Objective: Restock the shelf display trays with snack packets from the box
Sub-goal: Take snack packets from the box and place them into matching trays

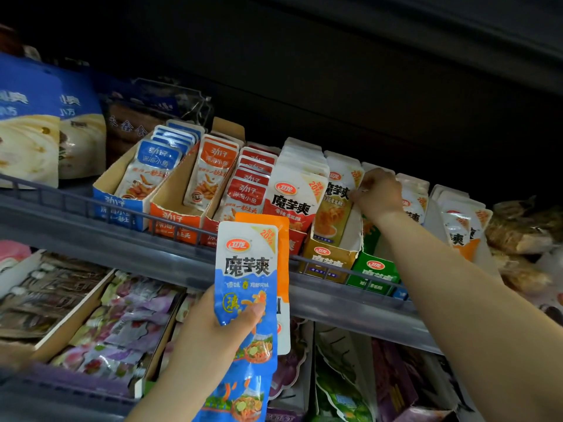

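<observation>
My left hand [213, 324] grips a strip of blue snack packets [246, 269] with an orange packet strip [281, 254] behind it, held upright in front of the upper shelf's rail. My right hand [377, 193] reaches up into the green display tray [373, 269] on the upper shelf, its fingers pinched at the top of packets standing there; what it pinches is partly hidden. Beside it stand a yellow-brown tray [330, 260] with a yellow packet [335, 208] and a row of white-and-red packets [295, 190].
The upper shelf's wire rail [91, 205] runs across the front. Blue [118, 205] and orange [173, 217] fish-snack trays stand at the left, large blue bags [27, 123] beyond them. More white packets [457, 220] stand at the right. The lower shelf holds cardboard trays [76, 312] of mixed packets.
</observation>
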### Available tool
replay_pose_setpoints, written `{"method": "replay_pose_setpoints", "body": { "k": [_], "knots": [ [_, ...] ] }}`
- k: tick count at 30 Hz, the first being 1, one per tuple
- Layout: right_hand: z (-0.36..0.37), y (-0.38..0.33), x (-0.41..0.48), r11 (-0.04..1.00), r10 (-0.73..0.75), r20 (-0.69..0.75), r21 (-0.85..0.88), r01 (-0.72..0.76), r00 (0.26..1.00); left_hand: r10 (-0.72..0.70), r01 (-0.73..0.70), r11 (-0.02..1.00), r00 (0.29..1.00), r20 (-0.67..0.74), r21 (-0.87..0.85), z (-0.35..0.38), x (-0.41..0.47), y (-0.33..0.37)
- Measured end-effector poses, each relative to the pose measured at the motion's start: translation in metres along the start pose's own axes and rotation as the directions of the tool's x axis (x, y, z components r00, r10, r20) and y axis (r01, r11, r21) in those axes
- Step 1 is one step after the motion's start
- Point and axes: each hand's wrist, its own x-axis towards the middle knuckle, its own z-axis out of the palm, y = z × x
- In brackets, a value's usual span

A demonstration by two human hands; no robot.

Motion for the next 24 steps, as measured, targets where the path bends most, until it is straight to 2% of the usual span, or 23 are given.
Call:
{"method": "replay_pose_setpoints", "body": {
  "k": [4, 6, 8, 11, 13, 15, 17, 20, 24],
  "knots": [
    [-0.005, 0.000, -0.015, 0.997, 0.034, -0.109, 0.075, -0.026, 0.994, -0.028, 0.028, 0.999, 1.000, 0.012, -0.029, 0.002, 0.000, 0.002],
    [-0.013, -0.001, -0.028, 0.984, 0.010, -0.185, 0.177, 0.023, 0.983, -0.041, 0.041, 0.999, 0.999, 0.022, -0.017, 0.003, -0.002, 0.001],
    [-0.025, -0.002, -0.050, 0.959, -0.020, -0.199, 0.275, 0.076, 0.980, -0.048, 0.048, 0.999, 0.998, 0.032, -0.003, 0.005, -0.003, 0.000],
    [-0.046, -0.005, -0.102, 0.908, -0.137, -0.021, 0.398, 0.134, 0.990, -0.047, 0.048, 0.999, 0.995, 0.085, -0.009, 0.009, -0.007, 0.002],
    [-0.056, -0.004, -0.140, 0.881, -0.243, 0.118, 0.443, 0.168, 0.963, -0.045, 0.050, 0.998, 0.986, 0.160, -0.029, 0.014, -0.011, 0.003],
    [-0.056, 0.003, -0.172, 0.864, -0.231, 0.226, 0.495, 0.092, 0.946, -0.040, 0.049, 0.998, 0.971, 0.235, -0.034, 0.022, -0.017, 0.003],
    [-0.050, 0.016, -0.197, 0.817, -0.152, 0.305, 0.574, -0.054, 0.940, -0.034, 0.038, 0.999, 0.960, 0.278, -0.010, 0.031, -0.024, -0.001],
    [-0.041, 0.036, -0.222, 0.683, -0.016, 0.415, 0.669, -0.293, 0.910, -0.019, -0.003, 0.998, 0.945, 0.326, 0.068, 0.044, -0.034, -0.011],
    [-0.030, 0.070, -0.250, 0.518, 0.203, 0.428, 0.717, -0.467, 0.881, -0.057, -0.027, 0.982, 0.902, 0.427, 0.188, 0.065, -0.046, -0.029]
  ]
}}
